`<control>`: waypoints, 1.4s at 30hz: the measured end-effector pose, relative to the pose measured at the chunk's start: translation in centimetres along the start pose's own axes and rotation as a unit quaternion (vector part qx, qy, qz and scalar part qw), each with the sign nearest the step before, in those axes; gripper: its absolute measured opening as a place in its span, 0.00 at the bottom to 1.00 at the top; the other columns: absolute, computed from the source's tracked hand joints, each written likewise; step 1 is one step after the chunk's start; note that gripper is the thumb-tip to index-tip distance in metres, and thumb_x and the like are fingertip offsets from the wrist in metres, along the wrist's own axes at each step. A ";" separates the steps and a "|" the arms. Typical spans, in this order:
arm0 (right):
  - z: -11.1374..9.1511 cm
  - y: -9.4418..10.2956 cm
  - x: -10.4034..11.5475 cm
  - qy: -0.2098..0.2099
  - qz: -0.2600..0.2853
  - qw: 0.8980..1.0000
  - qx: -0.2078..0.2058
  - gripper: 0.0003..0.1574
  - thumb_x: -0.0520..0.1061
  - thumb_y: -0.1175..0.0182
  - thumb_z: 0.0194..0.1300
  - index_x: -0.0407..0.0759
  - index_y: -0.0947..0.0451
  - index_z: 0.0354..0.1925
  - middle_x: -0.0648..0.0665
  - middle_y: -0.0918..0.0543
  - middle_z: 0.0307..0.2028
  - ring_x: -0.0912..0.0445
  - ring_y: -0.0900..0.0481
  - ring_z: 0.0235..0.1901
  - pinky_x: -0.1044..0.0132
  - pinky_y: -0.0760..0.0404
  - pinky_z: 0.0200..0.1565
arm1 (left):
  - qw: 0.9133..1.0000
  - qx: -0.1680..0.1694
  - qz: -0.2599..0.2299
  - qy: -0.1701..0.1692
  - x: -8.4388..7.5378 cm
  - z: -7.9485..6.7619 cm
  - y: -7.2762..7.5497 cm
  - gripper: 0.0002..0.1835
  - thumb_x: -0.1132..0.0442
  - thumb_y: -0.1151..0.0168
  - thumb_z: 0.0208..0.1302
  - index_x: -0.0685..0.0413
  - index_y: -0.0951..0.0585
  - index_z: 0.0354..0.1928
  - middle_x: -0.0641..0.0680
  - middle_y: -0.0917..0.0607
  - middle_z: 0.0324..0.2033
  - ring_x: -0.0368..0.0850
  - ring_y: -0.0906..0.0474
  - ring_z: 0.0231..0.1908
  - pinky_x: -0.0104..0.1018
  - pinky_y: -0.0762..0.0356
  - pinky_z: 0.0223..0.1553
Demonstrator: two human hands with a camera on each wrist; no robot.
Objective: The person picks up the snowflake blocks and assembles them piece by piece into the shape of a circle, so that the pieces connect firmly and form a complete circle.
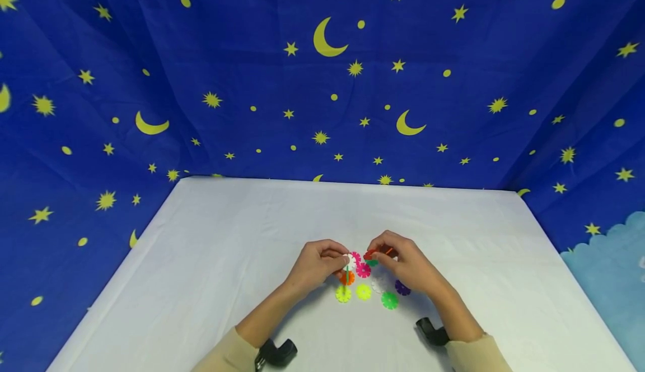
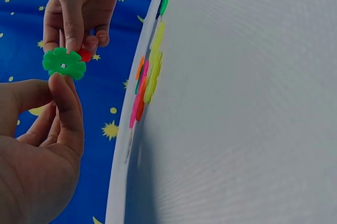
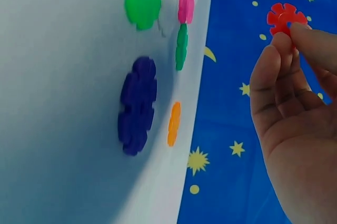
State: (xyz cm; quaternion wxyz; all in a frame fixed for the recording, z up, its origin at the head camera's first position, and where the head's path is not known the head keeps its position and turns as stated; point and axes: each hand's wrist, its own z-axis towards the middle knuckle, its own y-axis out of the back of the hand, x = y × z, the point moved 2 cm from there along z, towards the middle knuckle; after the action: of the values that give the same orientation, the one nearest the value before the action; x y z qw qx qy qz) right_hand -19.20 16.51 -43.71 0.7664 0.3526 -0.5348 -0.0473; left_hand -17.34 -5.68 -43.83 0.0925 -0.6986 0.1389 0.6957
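Observation:
Near the middle of the front half of the table, both hands are raised close together over small notched plastic discs. The left hand (image 1: 314, 265) pinches a green notched disc (image 2: 63, 63) between thumb and fingertips; it appears edge-on in the head view. Thumb and forefinger of the right hand (image 1: 410, 263) pinch a red notched disc (image 3: 284, 18). The red disc lies partly behind the green one in the left wrist view. Whether the two discs touch cannot be told. A white disc (image 1: 349, 261) shows beside the left fingertips, partly covered.
Several loose discs lie on the white table (image 1: 227, 237), among them a yellow disc (image 1: 363, 292), a bright green disc (image 1: 389, 300), a purple disc (image 1: 402, 288), a pink disc (image 1: 363, 270) and an orange disc (image 1: 347, 278). A blue star-patterned cloth (image 1: 272, 80) hangs behind.

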 end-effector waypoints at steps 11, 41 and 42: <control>0.0 -0.6 3.8 0.027 -0.001 1.000 -0.003 0.09 0.31 0.39 0.63 0.41 0.19 0.40 0.46 0.20 0.37 0.52 0.20 0.37 0.60 0.20 0.40 | 1.000 0.004 0.003 -0.016 -0.6 -0.4 -0.2 0.07 0.70 0.37 0.63 0.67 0.18 0.40 0.60 0.16 0.28 0.63 0.19 0.26 0.60 0.21 0.34; 0.2 -2.4 1.2 0.112 -0.056 0.992 -0.034 0.11 0.35 0.35 0.61 0.52 0.17 0.35 0.59 0.20 0.37 0.61 0.23 0.34 0.68 0.23 0.30 | 0.997 -0.002 0.071 -0.021 2.2 0.7 -0.4 0.03 0.65 0.31 0.59 0.55 0.12 0.34 0.48 0.14 0.24 0.51 0.18 0.21 0.36 0.22 0.22; 0.2 -2.4 1.2 0.115 -0.058 0.991 -0.037 0.11 0.35 0.35 0.61 0.52 0.17 0.35 0.59 0.20 0.37 0.62 0.23 0.34 0.68 0.23 0.29 | 0.997 -0.003 0.070 -0.019 2.2 0.7 -0.4 0.03 0.65 0.31 0.59 0.55 0.12 0.34 0.48 0.14 0.24 0.51 0.18 0.21 0.37 0.22 0.22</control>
State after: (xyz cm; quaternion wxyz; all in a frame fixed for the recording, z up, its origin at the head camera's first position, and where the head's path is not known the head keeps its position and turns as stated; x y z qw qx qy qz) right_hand -18.07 14.08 -44.14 0.8314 0.3576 -0.4195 -0.0701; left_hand -17.88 -5.20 -46.05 0.0445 -0.6744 0.1838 0.7138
